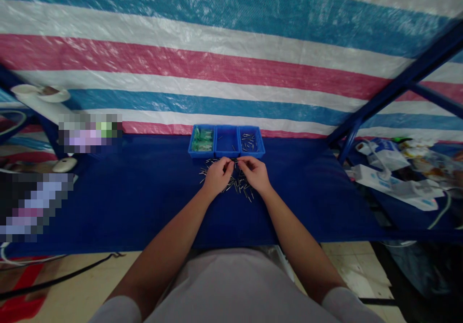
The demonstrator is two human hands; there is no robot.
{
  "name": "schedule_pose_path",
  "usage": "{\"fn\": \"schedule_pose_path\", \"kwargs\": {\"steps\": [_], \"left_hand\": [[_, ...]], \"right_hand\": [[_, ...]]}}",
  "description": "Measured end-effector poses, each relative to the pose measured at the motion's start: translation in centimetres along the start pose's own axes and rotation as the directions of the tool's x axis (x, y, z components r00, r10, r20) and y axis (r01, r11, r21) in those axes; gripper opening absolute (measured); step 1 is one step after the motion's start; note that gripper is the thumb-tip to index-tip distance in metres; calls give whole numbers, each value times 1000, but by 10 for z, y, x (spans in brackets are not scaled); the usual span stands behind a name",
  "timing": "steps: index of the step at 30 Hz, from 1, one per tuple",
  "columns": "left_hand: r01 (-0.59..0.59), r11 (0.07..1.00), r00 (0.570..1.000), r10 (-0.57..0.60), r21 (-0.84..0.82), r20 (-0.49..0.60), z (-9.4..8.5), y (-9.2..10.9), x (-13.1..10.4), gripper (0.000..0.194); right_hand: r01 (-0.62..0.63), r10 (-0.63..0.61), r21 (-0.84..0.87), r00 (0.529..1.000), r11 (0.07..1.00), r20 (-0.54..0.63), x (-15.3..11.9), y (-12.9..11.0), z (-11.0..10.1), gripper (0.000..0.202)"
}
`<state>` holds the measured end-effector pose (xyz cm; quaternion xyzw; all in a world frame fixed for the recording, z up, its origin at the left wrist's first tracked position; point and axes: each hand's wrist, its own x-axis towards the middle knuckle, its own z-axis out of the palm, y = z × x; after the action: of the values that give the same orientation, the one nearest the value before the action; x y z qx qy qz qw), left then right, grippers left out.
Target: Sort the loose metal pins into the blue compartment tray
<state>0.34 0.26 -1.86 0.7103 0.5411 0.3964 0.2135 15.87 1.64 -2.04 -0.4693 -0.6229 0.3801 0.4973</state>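
Near edge: both forearms extend over a blue table [126, 207]. Left hand [217, 174] and right hand [255, 172] meet fingertip to fingertip above a scattered heap of small metal pins [238, 187], each hand pinched on a small piece between them; what that piece is cannot be told. Just beyond the hands, a blue three-compartment tray [226, 142]: green items left, pins right. Behind, a striped tarpaulin [231, 62]; far right, white power strips [394, 180]
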Motion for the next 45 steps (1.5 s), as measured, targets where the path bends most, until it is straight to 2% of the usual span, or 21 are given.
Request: {"fn": "schedule_pose_path", "kwargs": {"steps": [15,21,25,30,34,37,41,45], "left_hand": [[-3,1000,1000,4,26,-4,3,-4,0,27],[-8,999,1000,9,43,-14,3,-6,0,34],[-15,1000,1000,15,-5,-25,0,-4,-1,34],[-90,995,995,89,-37,-43,-2,1,-4,23],[-179,984,983,180,18,-44,0,3,-5,21],[-222,974,974,224,54,-35,2,1,-5,23],[-237,968,967,243,83,-76,3,-1,-5,21],[-243,964,957,256,103,-135,4,-2,-5,19]], "right_hand": [[22,-21,-29,1000,999,22,0,5,1,22],[113,-103,-108,990,988,93,-1,1,1,20],[197,-176,-155,974,968,140,-2,-4,1,16],[217,-206,-137,974,966,90,0,-7,-2,14],[163,-165,-114,986,980,-1,1,-7,-3,15],[49,-49,26,998,998,-34,1,-2,2,18],[-99,102,273,995,957,3,1,3,9,22],[-153,150,315,988,937,34,2,2,8,21]]}}
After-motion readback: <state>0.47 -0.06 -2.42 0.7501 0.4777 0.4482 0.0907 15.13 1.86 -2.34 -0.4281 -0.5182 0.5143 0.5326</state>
